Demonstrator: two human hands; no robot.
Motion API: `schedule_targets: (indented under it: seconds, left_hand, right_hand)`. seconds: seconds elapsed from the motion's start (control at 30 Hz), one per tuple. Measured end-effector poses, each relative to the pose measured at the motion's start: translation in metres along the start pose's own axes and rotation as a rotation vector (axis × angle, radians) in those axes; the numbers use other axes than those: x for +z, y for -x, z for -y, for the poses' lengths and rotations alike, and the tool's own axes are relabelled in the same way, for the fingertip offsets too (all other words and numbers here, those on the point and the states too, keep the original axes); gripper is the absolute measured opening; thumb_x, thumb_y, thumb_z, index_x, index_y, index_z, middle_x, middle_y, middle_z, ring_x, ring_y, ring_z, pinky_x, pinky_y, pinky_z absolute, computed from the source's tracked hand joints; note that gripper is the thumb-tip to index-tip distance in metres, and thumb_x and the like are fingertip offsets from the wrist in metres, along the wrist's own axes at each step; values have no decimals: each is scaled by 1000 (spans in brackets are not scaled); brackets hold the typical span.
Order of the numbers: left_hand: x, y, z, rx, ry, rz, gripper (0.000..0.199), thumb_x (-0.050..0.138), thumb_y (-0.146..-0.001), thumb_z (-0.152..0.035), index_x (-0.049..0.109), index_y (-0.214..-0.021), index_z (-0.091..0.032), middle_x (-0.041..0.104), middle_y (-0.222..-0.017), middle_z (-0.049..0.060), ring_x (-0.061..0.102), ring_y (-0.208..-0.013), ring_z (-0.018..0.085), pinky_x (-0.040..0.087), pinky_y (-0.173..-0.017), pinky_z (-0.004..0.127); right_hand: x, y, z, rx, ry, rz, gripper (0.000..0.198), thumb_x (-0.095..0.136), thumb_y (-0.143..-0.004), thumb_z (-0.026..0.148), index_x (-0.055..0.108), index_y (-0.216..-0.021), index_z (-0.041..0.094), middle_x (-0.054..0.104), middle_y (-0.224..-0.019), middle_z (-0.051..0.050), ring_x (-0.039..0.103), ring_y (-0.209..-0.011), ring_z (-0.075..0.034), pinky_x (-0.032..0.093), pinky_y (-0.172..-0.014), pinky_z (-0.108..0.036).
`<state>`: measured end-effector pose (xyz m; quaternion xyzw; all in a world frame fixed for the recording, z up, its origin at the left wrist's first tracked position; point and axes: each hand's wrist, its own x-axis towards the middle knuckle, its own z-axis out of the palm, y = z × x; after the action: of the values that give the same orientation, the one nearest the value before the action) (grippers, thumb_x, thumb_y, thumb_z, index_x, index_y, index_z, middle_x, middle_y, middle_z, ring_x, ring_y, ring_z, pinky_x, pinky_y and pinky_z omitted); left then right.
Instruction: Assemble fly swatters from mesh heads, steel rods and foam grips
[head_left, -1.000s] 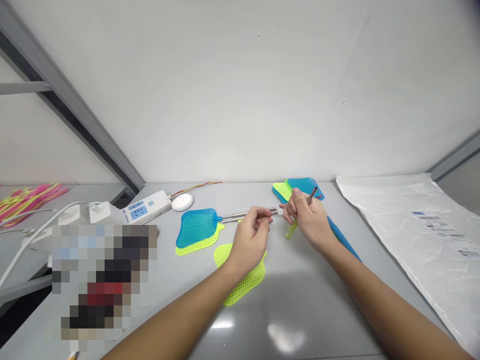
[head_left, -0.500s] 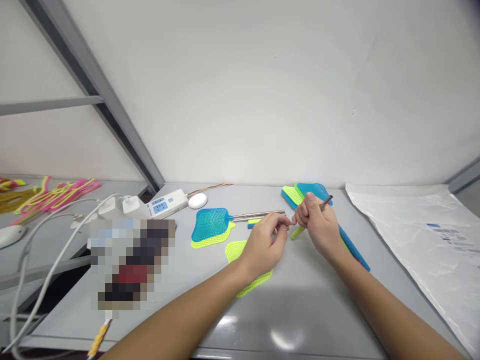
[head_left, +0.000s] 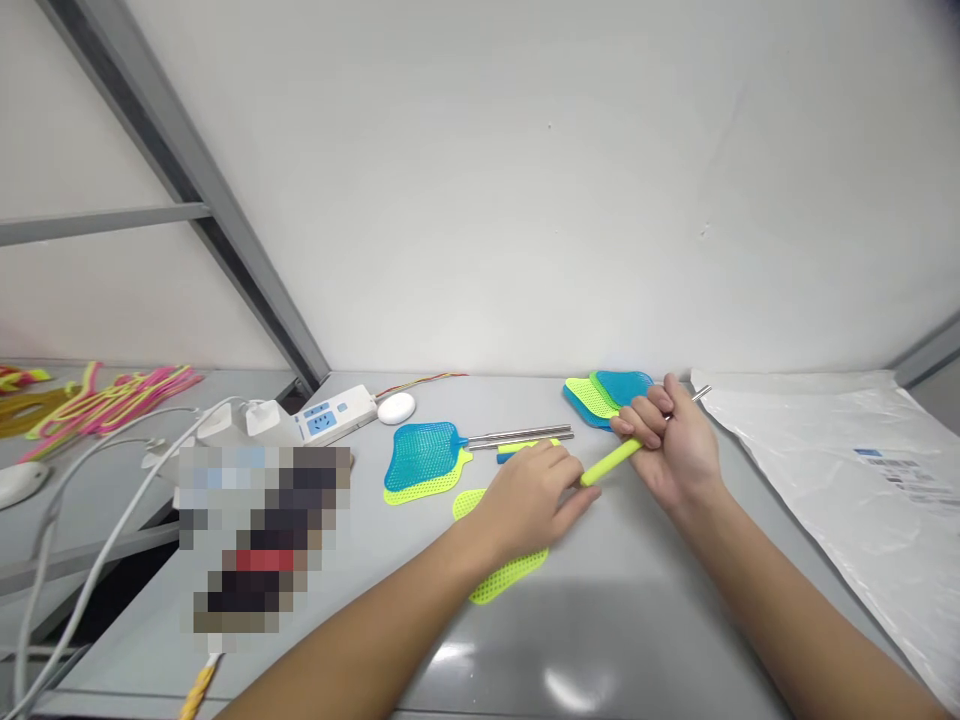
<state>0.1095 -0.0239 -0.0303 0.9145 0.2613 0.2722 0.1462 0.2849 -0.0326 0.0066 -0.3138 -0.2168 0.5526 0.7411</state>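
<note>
My right hand [head_left: 679, 445], palm turned up, has its fingers curled around a yellow-green fly swatter handle [head_left: 616, 462]. A thin metal rod [head_left: 701, 393] pokes out beyond the hand on the upper right. At the handle's lower end, the thumb and fingers of my left hand [head_left: 536, 495] close on its tip. Partly hidden beneath my left wrist lies a yellow-green perforated swatter head [head_left: 510, 578]. Left of the hands, a blue fly swatter [head_left: 424, 455] rests over a yellow-green one [head_left: 420, 490], their metal rods [head_left: 517, 437] pointing right.
Behind the right hand lie stacked blue and green swatter heads [head_left: 622, 386]. A white plastic mailing bag [head_left: 840, 480] covers the table's right side. On the left are a power strip [head_left: 334, 413], a white oval device [head_left: 396, 407], white cables [head_left: 97, 540] and a blurred-out object [head_left: 262, 540].
My right hand has turned palm up and moved slightly right, exposing more of the yellow-green handle. My left fingers have come onto the handle's lower end.
</note>
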Motion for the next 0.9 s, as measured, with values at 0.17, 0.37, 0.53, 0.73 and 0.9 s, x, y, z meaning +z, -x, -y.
schedule_targets:
  seconds: [0.17,0.37,0.53,0.73,0.9]
  left_hand:
    - [-1,-1,-3,90,-42,49,24,43,-91,-28,46,-69,-19,53,-67,3,47,-67,17,35,-61,31]
    - [3,3,-5,155,-37,0,26,44,-86,-25,41,-61,-20,46,-56,0,43,-53,13,30,-52,29]
    - [7,3,-4,147,-129,-46,25,45,-83,-24,44,-59,-20,47,-52,0,43,-48,12,26,-47,28]
    - [7,1,-3,144,-232,-68,28,43,-85,-25,46,-58,-20,51,-51,1,47,-46,13,26,-46,28]
    - [7,1,-1,127,-310,-30,32,39,-90,-27,50,-61,-19,56,-54,3,52,-49,15,31,-46,28]
  right_hand:
    - [-3,-6,-3,147,-80,-14,36,47,-95,35,34,-64,21,15,-45,11,16,-37,-7,40,-45,-21]
    - [-9,-12,-16,310,-108,39,33,54,-90,31,36,-64,21,20,-46,12,22,-37,-6,43,-49,-21]
    - [-12,-13,-20,310,-124,27,29,57,-87,29,40,-66,20,21,-48,12,25,-38,-6,45,-54,-22]
    - [-8,-8,-25,262,-86,22,37,48,-89,53,45,-71,21,35,-55,8,35,-43,-8,47,-56,-26]
    - [3,7,-35,218,26,44,42,43,-88,62,48,-74,23,38,-54,7,38,-45,-10,47,-55,-28]
